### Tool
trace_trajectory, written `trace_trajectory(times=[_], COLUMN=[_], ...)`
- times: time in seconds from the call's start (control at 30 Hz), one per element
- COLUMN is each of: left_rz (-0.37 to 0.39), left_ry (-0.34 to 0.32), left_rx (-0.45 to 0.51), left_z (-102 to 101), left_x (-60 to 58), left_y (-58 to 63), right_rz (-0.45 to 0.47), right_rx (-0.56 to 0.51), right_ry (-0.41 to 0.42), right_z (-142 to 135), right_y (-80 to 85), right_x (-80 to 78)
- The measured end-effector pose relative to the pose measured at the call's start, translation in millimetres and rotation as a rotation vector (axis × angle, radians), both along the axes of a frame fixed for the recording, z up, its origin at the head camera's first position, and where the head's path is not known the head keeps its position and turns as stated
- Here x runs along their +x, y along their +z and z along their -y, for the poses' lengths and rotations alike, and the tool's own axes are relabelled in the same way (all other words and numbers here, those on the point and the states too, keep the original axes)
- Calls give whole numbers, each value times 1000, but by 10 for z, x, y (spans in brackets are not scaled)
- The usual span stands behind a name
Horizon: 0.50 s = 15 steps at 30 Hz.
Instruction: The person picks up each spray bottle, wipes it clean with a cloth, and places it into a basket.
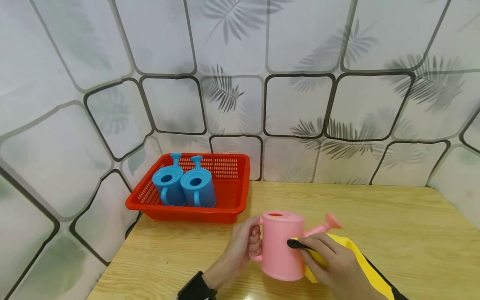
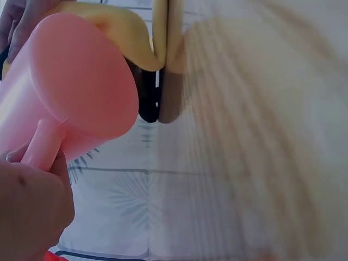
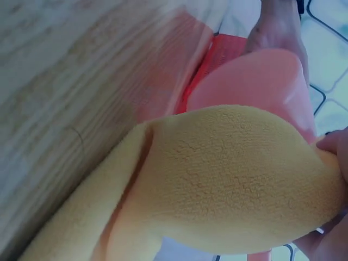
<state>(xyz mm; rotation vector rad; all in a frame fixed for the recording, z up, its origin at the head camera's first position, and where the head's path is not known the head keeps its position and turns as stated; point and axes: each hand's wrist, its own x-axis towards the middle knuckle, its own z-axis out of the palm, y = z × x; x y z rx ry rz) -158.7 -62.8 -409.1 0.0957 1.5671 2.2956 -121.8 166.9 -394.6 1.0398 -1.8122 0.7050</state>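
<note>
Left hand (image 1: pixel 243 245) gripped the pink watering can (image 1: pixel 278 252) by its nine-o'clock handle (image 2: pixel 43 145), right hand (image 1: pixel 335 264) pinched the yellow cloth (image 3: pixel 228 179) at four: steady, light pressure looked wisest!

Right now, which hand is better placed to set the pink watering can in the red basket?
Probably the left hand: it grips the pink watering can by its handle and is nearer the red basket. The right hand holds the yellow cloth.
</note>
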Motion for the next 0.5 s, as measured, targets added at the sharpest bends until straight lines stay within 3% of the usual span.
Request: trace_trajectory(times=[0.23, 0.5], left_rz=[-9, -2], left_ry=[49, 45], left_rx=[-18, -11], left_z=[39, 84], left_x=[-106, -99], left_y=[27, 23], right_rz=[-51, 21], right_rx=[129, 245], right_ry=[54, 116], right_z=[15, -40], right_y=[-69, -163], right_x=[6, 73])
